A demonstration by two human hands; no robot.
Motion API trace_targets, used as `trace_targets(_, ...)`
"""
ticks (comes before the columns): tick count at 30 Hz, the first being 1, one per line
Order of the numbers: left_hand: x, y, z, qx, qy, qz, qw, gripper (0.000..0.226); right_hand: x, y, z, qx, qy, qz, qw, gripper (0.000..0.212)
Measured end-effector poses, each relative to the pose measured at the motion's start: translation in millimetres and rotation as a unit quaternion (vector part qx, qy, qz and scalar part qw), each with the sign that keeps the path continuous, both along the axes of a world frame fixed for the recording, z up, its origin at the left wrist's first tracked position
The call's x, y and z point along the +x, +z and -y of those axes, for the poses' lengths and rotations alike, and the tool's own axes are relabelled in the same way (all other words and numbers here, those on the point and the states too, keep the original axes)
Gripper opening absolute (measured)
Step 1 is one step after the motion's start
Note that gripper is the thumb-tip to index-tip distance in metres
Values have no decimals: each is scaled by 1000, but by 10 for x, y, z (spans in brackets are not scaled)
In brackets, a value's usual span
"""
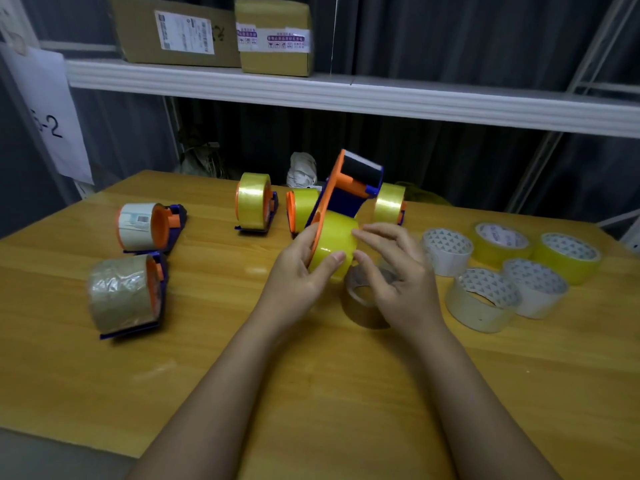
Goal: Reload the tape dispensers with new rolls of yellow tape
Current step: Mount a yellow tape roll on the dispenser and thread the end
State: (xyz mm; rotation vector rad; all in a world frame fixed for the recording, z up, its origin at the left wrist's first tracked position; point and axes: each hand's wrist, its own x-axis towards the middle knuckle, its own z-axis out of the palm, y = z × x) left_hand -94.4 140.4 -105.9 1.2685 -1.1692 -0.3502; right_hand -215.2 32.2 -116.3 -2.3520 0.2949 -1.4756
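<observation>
Right now your left hand (pixel 300 268) has the orange-and-blue plastic tape dispenser (pixel 346 188) lifted off the yellow wooden table (pixel 242 341), tilted so its black roller end points up and away from you. Your fingers curl round the orange side plate and your thumb presses on the bright yellow roll of tape (pixel 335 242) seated on the dispenser's hub. Your right hand (pixel 398 271) is at the roll's other face, fingers loosely bent and spread, fingertips touching the yellow edge; whether it is really pinching anything I can't tell.

Just under that right hand a clear, nearly spent tape roll (pixel 363 299) lies flat on the table. Behind the lifted dispenser three more loaded dispensers stand in a row, each with yellow tape: one on the left (pixel 254 202), one in the middle (pixel 301 206) partly hidden by the one you hold, one on the right (pixel 389 202). Off to your left lie two more dispensers on their sides, the farther one carrying a white-wrapped roll (pixel 138 225), the nearer one a brownish roll in crinkled film (pixel 121 296).

To your right is a cluster of loose rolls lying flat: two yellow ones at the back (pixel 502 244) (pixel 568 258), three pale ones nearer (pixel 446 251) (pixel 481 299) (pixel 535 287). Up on the white shelf (pixel 346 95) sit two cardboard boxes (pixel 176 29) (pixel 275 36).
</observation>
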Motion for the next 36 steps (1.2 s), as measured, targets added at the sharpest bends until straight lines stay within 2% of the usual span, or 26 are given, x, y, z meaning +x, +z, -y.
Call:
trace_targets(7, -9, -51, -1, 37, -9, 27, 999, 41, -11, 6, 41, -3, -17, 6, 1000, 21)
trace_targets(11, -26, -43, -6, 39, -11, 55, 998, 35, -18, 4, 63, -44, -44, -5, 998, 12)
trace_targets(14, -27, -44, -13, 41, -7, 58, 997, 33, -3, 0, 38, -63, -58, -25, 996, 12)
trace_targets(17, -49, -40, -24, 38, -8, 56, 998, 25, 9, -15, 10, -33, -61, -37, 997, 11)
trace_targets(20, -53, -50, -21, 59, 5, 66, 996, 31, 3, -33, 7, 21, -67, -48, 996, 10)
trace_targets(22, -51, -55, -23, 63, 9, 75, 995, 25, 4, -41, 0, 48, -67, -52, 995, 9)
trace_targets(24, -47, -65, -21, 62, 18, 81, 995, 24, 6, -44, -11, 53, -68, -53, 995, 11)
trace_targets(28, -21, -107, 4, 64, 35, 75, 994, 38, 4, -48, -15, 38, -46, -56, 997, 21)
trace_targets(31, -8, -125, 20, 67, 37, 76, 994, 35, -7, -21, -3, 32, -13, -35, 999, 24)
trace_targets(36, 2, -130, 27, 76, 33, 63, 995, 28, 3, -17, 20, 50, -6, -53, 997, 17)
